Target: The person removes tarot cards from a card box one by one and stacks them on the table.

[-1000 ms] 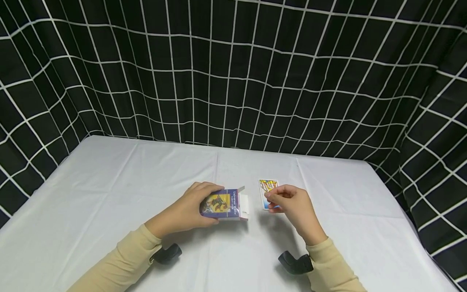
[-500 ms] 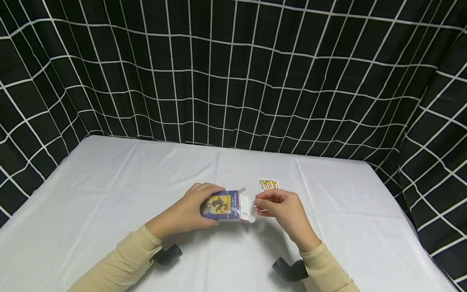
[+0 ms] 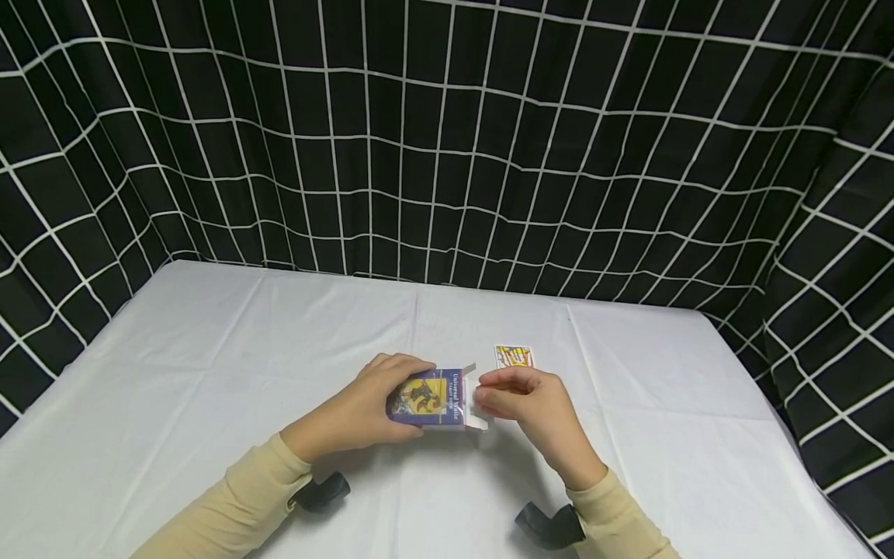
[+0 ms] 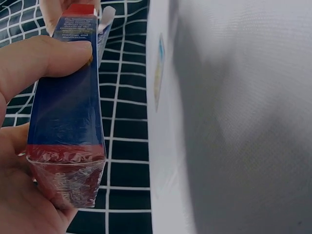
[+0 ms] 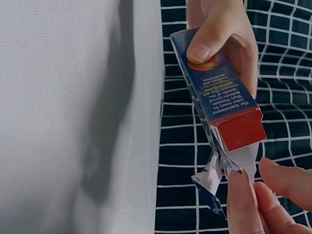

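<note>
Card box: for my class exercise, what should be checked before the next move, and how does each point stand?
1. Box gripped by the left hand: ok.
2. Box end facing the right hand open: ok.
3. Flap smooth: not ok, crumpled.
4. Clear film fully off: not ok, some covers the far end.
5. Right hand holding a card: cannot tell.
6. Loose card apart from box: ok.

the left hand [image 3: 366, 407] grips a blue box [image 3: 427, 397], flaps open; a card [image 3: 513, 356] lies flat beyond the right hand [image 3: 541, 415].
</note>
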A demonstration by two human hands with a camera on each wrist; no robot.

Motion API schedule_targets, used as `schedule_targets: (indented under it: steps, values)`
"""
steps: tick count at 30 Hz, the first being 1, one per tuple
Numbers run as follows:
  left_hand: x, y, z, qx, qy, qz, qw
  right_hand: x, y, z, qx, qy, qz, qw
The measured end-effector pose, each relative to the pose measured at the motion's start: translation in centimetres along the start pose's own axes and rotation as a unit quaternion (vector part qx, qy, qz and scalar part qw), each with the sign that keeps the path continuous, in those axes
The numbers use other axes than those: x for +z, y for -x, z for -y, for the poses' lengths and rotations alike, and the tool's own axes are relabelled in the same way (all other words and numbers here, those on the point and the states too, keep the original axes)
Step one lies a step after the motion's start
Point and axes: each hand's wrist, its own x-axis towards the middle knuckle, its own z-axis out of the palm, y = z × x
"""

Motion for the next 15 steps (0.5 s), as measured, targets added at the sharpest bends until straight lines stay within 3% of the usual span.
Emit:
schedule_targets:
  steps: [15]
  values:
    - [0.11, 0.06, -0.24, 0.015, 0.005, 0.001, 0.9999, 0.61, -0.08, -0.43, 0.002, -0.004, -0.003, 1.0000]
